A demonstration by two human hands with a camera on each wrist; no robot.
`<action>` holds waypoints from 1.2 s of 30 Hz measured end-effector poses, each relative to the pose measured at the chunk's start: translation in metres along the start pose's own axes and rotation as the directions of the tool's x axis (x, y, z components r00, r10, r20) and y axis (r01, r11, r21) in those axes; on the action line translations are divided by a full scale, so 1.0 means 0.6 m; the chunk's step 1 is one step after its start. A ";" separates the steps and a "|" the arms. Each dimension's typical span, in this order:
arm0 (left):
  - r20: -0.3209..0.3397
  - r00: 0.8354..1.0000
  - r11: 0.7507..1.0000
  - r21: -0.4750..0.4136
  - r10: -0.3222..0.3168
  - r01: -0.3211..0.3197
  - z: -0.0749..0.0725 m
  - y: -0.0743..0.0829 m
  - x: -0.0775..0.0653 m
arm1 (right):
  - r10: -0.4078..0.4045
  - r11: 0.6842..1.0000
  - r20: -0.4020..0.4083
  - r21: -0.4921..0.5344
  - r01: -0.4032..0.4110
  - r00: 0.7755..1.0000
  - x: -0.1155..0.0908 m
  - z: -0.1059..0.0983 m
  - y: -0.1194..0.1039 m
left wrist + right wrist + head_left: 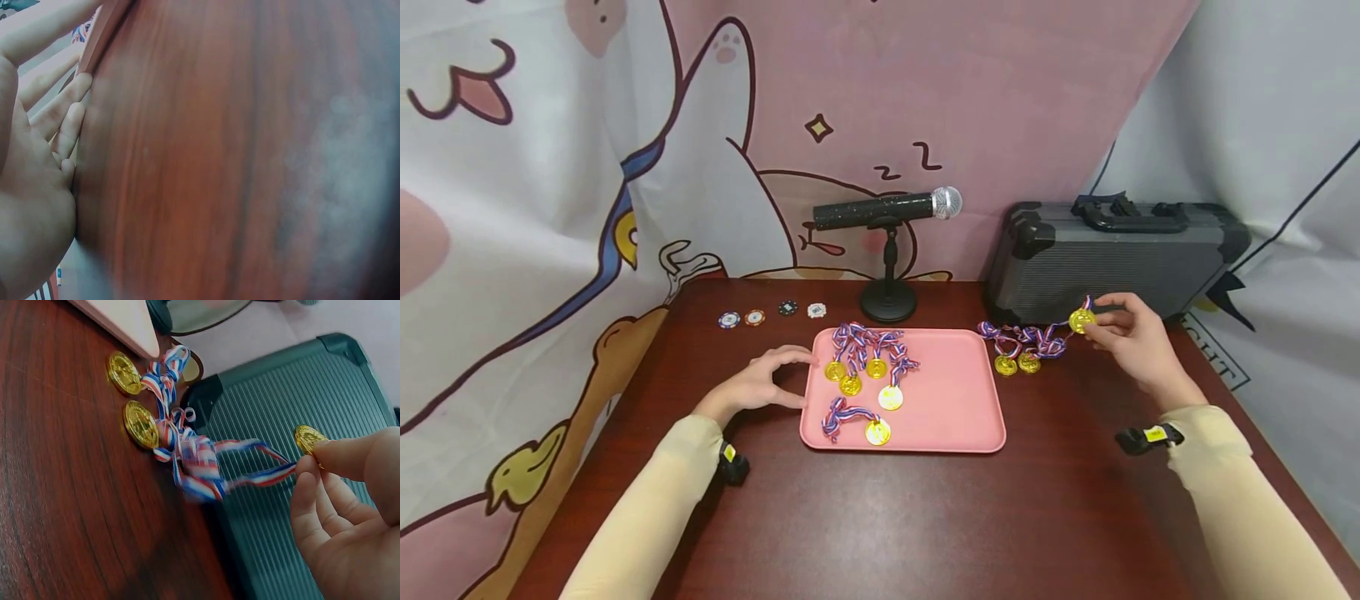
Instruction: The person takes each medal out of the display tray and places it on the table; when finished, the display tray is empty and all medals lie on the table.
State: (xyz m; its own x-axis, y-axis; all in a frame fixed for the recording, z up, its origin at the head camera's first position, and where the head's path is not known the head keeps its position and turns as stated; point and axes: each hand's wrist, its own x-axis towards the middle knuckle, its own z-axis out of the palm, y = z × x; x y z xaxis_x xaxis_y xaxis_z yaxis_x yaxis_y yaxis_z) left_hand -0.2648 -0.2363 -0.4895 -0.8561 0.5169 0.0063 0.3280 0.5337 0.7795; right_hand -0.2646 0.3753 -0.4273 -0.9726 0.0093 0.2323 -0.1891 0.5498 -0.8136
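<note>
Between the thumb and fingers of my right hand [1138, 348] is a gold medal [309, 437], pinched and lifted in front of the case. Its red, white and blue ribbon [259, 478] trails down towards a bunch of ribbons. Two more gold medals [1006, 365] lie on the table there, right of the pink tray [958, 392]. Several gold medals [850, 384] with bundled ribbons rest on the tray's left half. At the tray's left edge, my left hand [756, 383] has thumb and fingers spread, fingertips touching the rim.
A grey hard case [1097, 267] stands at the back right, close behind the ribbons. Behind the tray is a black microphone [880, 210] on a round-based stand [889, 302]. Several poker chips [755, 317] lie at the back left of the dark wooden table [880, 517].
</note>
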 end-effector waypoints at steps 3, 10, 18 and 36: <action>0.006 1.000 1.000 0.006 0.005 -0.005 0.000 0.001 0.001 | 0.016 0.999 -0.049 0.052 -0.013 0.999 0.000 -0.007 0.009; 0.009 1.000 1.000 0.012 0.014 -0.014 -0.001 0.000 0.002 | -0.003 0.995 -0.110 0.096 0.014 0.994 0.001 -0.009 0.016; 0.009 1.000 1.000 0.010 0.012 -0.012 0.000 -0.003 0.002 | -0.065 0.998 0.117 -0.001 0.065 0.991 -0.020 0.025 0.067; 0.006 1.000 1.000 0.022 0.015 -0.015 -0.001 -0.006 0.002 | -0.108 0.902 0.187 -0.394 0.175 0.976 -0.020 0.049 0.077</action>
State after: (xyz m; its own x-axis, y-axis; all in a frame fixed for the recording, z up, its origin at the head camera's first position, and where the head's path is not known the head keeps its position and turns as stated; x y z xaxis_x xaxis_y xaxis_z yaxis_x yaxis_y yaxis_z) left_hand -0.2674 -0.2379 -0.4922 -0.8488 0.5286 0.0143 0.3496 0.5406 0.7652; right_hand -0.2658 0.3760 -0.4831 -0.9545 -0.2067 0.2151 -0.2880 0.8265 -0.4837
